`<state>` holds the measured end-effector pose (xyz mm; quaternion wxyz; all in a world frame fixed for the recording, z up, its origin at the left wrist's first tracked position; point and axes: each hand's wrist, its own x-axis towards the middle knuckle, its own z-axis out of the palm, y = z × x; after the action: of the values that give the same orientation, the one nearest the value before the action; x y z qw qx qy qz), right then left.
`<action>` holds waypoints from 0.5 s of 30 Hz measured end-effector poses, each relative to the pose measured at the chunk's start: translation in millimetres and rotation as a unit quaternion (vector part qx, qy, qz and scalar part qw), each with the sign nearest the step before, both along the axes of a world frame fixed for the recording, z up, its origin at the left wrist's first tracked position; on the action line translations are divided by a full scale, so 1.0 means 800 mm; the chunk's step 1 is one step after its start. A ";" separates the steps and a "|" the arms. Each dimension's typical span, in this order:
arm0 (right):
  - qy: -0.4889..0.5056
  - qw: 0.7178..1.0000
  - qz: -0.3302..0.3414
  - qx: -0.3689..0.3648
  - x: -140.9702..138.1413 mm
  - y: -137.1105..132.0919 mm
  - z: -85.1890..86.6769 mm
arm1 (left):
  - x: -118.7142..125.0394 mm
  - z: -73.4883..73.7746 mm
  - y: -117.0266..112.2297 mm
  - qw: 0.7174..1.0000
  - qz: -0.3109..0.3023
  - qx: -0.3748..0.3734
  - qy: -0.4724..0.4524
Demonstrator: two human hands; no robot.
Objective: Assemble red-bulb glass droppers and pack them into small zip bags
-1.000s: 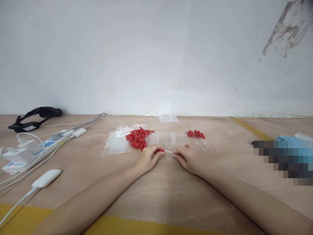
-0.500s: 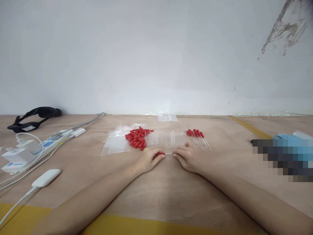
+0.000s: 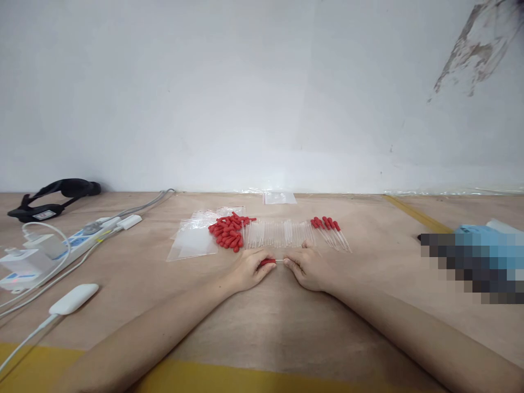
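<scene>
My left hand (image 3: 249, 270) is closed on a red rubber dropper bulb (image 3: 268, 262), which shows between thumb and forefinger. Facing it, my right hand (image 3: 308, 270) pinches a thin clear pipette tube (image 3: 280, 261). A short stretch of the tube shows between the hands, its end meeting the bulb; how deep it sits is hidden. Just beyond lies a row of clear pipette tubes (image 3: 272, 233). A heap of red rubber bulbs (image 3: 226, 236) is to the left of that row, and several droppers with red bulbs fitted (image 3: 326, 222) lie to its right.
Clear plastic bags (image 3: 189, 241) lie left of the bulb heap, another bag (image 3: 280, 198) near the wall. A power strip (image 3: 77, 240) with cables, a white device (image 3: 73, 299) and a black strap (image 3: 55, 199) occupy the left. At right sits a blue item (image 3: 477, 237), partly pixelated.
My right hand has shifted left toward my left hand. Less of the tube shows between them, and more of the red bulb is visible at my left fingers.
</scene>
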<state>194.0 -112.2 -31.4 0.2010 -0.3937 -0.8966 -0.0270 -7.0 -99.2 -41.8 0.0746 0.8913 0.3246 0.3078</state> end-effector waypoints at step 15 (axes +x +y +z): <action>0.068 0.984 -0.118 -0.113 0.049 0.032 0.036 | -0.009 0.009 0.002 0.996 0.057 -0.010 -0.065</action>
<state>233.3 -86.3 -2.9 0.2115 -0.5174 -0.8256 0.0778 -13.9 -97.8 -34.8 0.0870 0.8487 0.3726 0.3650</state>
